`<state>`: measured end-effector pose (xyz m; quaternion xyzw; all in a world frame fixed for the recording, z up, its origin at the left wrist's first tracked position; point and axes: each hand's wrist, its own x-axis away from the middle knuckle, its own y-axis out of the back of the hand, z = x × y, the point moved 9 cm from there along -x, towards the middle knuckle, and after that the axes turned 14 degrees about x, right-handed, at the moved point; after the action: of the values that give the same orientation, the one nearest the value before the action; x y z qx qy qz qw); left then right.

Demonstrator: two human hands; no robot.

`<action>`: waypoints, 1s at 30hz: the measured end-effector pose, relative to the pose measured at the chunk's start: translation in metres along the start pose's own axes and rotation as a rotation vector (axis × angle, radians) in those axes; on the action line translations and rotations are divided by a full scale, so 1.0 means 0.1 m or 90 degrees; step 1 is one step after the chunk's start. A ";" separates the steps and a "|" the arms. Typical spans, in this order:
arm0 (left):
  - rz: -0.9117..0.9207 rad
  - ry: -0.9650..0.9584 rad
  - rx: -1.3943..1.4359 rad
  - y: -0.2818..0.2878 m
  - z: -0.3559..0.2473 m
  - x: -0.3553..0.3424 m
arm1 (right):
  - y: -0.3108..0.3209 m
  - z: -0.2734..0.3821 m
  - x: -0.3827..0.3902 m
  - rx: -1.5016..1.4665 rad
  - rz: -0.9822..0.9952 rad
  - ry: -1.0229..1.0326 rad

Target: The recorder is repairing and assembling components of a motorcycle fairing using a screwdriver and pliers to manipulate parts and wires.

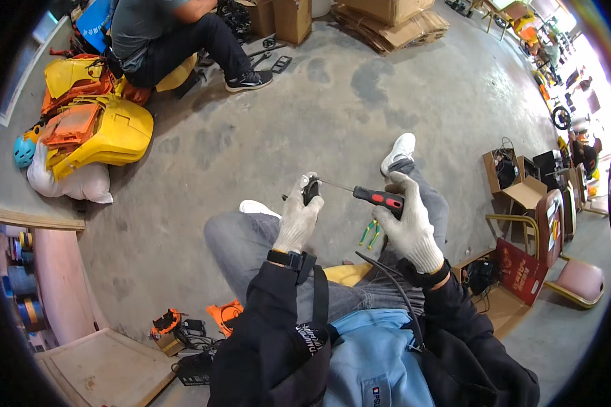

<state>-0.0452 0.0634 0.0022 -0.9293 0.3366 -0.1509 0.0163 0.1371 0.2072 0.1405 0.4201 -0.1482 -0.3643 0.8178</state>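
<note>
two gloved grips, both closed: the left hand (299,220) pinches a small black part (311,191) over the lap, apparently steadying it against the screwdriver (378,198) in the right hand (415,227), green-handled pliers (367,235) lying near on the floor (299,102).

A blue helmet (24,152) and a white sack (83,184) lie beside a large yellow shell (124,132).

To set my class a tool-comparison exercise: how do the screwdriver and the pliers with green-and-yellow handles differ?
The screwdriver is gripped in the right hand, while the pliers lie on the floor. The screwdriver has one black-and-red handle; the pliers have two green-and-yellow ones. The screwdriver's shaft points toward the left hand, whereas the pliers' handles spread apart. Both are hand tools.
</note>
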 end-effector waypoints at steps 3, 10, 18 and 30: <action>0.008 0.005 -0.002 0.00 0.02 -0.01 | 0.07 0.15 -0.01 -0.014 -0.040 0.072; -0.010 0.031 0.049 0.01 0.09 -0.03 | -0.16 -0.27 0.02 -0.188 0.166 -0.223; -0.070 0.196 0.647 0.00 0.23 -0.01 | -0.40 -0.44 -0.02 -0.725 0.252 -0.273; 0.026 0.148 0.730 -0.14 0.14 -0.02 | -1.26 -0.32 0.06 -0.491 0.414 -0.296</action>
<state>-0.0344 0.0745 -0.0095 -0.7427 0.2186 -0.4097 0.4825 0.0991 0.1733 0.0204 -0.0688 -0.3030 -0.2039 0.9284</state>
